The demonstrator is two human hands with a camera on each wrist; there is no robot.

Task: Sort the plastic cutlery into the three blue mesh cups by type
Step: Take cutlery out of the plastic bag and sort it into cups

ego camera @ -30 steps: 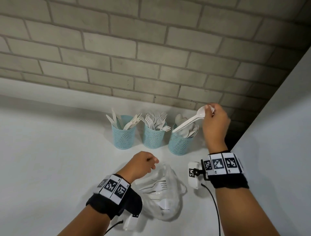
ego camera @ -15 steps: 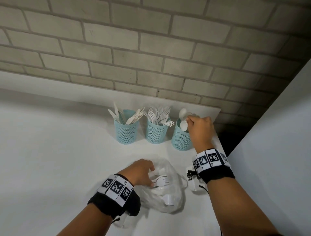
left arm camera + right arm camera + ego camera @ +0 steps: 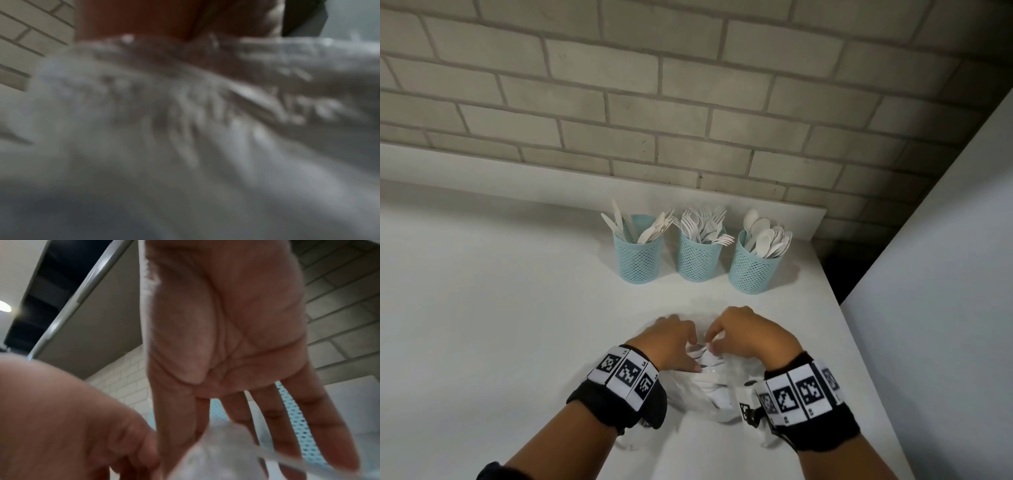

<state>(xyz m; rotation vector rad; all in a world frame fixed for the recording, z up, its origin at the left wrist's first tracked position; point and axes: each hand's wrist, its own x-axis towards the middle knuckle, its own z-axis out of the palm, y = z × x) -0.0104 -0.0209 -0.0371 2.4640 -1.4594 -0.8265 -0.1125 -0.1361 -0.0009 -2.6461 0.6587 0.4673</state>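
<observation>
Three blue mesh cups stand in a row near the wall: the left cup (image 3: pixel 639 262) holds knives, the middle cup (image 3: pixel 698 260) forks, the right cup (image 3: pixel 753 270) spoons. In front of them lies a clear plastic bag (image 3: pixel 702 390) with white cutlery inside. My left hand (image 3: pixel 685 342) grips the bag's edge at its mouth with curled fingers. My right hand (image 3: pixel 717 342) is at the same opening, close beside the left. In the right wrist view its fingers (image 3: pixel 320 426) point straight down into the bag, with a cup (image 3: pixel 304 434) behind them. The left wrist view shows only the blurred bag (image 3: pixel 185 129).
A grey brick wall (image 3: pixel 688 102) rises behind a low white ledge (image 3: pixel 517 171). The white table (image 3: pixel 482 308) ends at its right edge (image 3: pixel 859 342), beyond which stand a dark gap (image 3: pixel 839 270) and a white panel (image 3: pixel 945 274).
My right hand let a spoon go into the right cup, then came back down to the bag's mouth. The left hand stayed on the bag.
</observation>
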